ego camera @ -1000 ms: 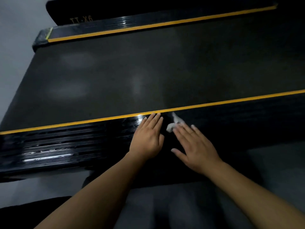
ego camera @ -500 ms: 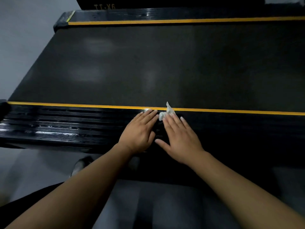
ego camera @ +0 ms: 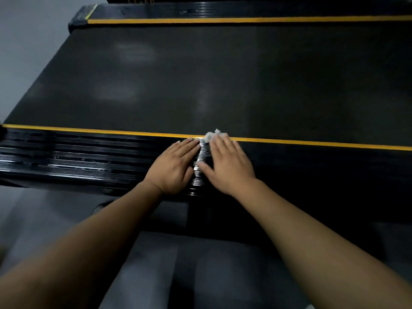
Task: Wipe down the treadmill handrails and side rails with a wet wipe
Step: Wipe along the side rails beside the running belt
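Both hands lie flat on the ribbed black side rail (ego camera: 66,157), side by side and nearly touching. The left hand (ego camera: 176,167) holds nothing, its fingers straight and pressed together. The right hand (ego camera: 227,168) has straight, slightly fanned fingers with the thumb stuck out toward the left hand. They press down a crumpled white wipe (ego camera: 213,134), which pokes out past their tips onto the yellow stripe (ego camera: 312,142). Beyond the fingertips lies the dark belt (ego camera: 223,74).

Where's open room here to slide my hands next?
The near side rail is bare left of the left hand and right of the right hand; so is the belt beyond the yellow stripe. Crowded mid-rail: both hands, wet wipe.
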Available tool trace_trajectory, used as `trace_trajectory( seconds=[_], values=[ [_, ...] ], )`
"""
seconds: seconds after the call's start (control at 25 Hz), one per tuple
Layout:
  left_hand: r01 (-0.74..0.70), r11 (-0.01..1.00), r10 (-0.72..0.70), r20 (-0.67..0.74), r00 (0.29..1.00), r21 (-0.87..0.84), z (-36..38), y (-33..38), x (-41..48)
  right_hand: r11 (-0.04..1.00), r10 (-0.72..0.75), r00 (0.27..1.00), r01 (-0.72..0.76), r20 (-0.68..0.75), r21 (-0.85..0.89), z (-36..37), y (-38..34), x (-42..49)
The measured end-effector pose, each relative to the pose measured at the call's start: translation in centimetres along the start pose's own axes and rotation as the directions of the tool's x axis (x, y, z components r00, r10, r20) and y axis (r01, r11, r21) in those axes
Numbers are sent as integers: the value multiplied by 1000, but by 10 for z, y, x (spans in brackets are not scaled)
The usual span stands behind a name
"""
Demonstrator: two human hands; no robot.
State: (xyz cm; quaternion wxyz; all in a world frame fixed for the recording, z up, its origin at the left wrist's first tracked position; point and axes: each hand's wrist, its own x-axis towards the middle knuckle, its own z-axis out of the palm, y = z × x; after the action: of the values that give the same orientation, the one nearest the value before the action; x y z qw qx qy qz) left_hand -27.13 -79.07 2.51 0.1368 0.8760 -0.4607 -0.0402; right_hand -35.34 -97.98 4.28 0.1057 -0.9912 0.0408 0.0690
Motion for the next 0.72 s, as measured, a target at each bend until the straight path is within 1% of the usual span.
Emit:
trace_trajectory(
  seconds=[0.08, 0.12, 0.16, 0.2, 0.24, 0.28, 0.32, 0.4, 0.44, 0.48, 0.56, 0.6, 0.64, 0.72],
  values=[
    [-7, 1000, 7, 11, 1000, 0, 1, 0, 0, 996, -78, 997, 79, 12, -46, 5, -5, -3],
    [-8, 1000, 8, 12, 1000, 2, 1, 0, 0, 995, -77, 997, 76, -11, -57, 4, 1, -4],
    [-4, 1000, 4, 13, 1000, 5, 0, 0, 0, 998, -24, 998, 21, -53, -58, 1, 14, -5],
    [3, 1000, -3, 15, 1000, 11, 0, 0, 0, 996, 71, 994, -75, -85, -46, -2, 27, -8],
    [9, 1000, -9, 17, 1000, 17, 0, 0, 0, 986, 164, 983, -167, -88, -28, -5, 37, -13],
    [11, 1000, -11, 20, 1000, 22, 0, 0, 1, 978, 208, 976, -210, -68, -15, -5, 41, -18],
    [10, 1000, -10, 20, 1000, 26, -1, 0, 0, 982, 187, 982, -187, -36, -4, -4, 37, -22],
    [6, 1000, -6, 22, 1000, 23, -2, 1, 0, 998, 63, 998, -63, 8, -25, -2, 27, -30],
    [4, 1000, -4, 20, 1000, 21, -2, 1, 0, 999, 32, 999, -31, 13, -42, -3, 27, -33],
    [-2, 1000, 2, 16, 1000, 23, -3, 0, 1, 998, 44, 999, -44, -4, -42, -5, 33, -36],
    [-8, 999, 7, 14, 1000, 33, -3, -1, 2, 987, 158, 987, -158, -29, -20, -7, 44, -42],
    [-8, 999, 8, 12, 1000, 33, -2, 0, 2, 983, 181, 983, -181, -22, -9, -6, 43, -45],
    [-7, 999, 7, 6, 1000, 32, -2, 0, 2, 988, 152, 988, -152, -8, -5, -4, 37, -46],
    [-10, 1000, 10, 8, 1000, 28, -1, 0, 2, 997, 40, 999, -40, 9, -63, 1, 28, -48]
  ],
)
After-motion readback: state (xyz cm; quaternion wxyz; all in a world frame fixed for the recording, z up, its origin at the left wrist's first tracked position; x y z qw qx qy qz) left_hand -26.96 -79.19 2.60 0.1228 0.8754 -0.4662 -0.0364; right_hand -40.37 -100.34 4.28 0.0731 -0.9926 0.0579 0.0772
